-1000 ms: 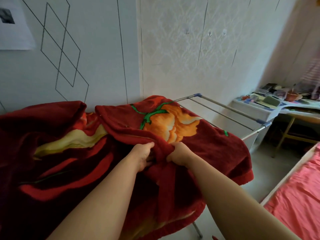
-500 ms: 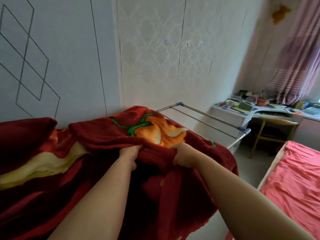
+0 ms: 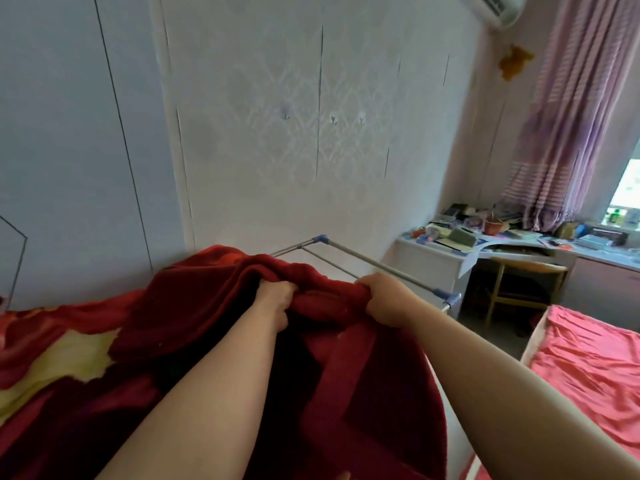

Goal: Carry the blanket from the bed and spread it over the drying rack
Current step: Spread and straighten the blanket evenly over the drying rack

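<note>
Blanket point(image 3: 194, 313) lies bunched over the left part of the rack point(image 3: 363, 261), its rolled edge gripped by my left hand point(image 3: 277, 299) and right hand point(image 3: 384, 299), bare rails open rightward, desk point(image 3: 446, 258), chair point(image 3: 519, 271) and bed point(image 3: 588, 368) crowding beyond that end.

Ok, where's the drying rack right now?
In the head view the drying rack shows bare rails right of centre, just beyond the right hand, between the red blanket and the white desk.

Both arms outstretched — left hand point(image 3: 277, 299) and right hand point(image 3: 384, 296) close together, fingers point(image 3: 289, 289) clenched on blanket point(image 3: 207, 306).
</note>
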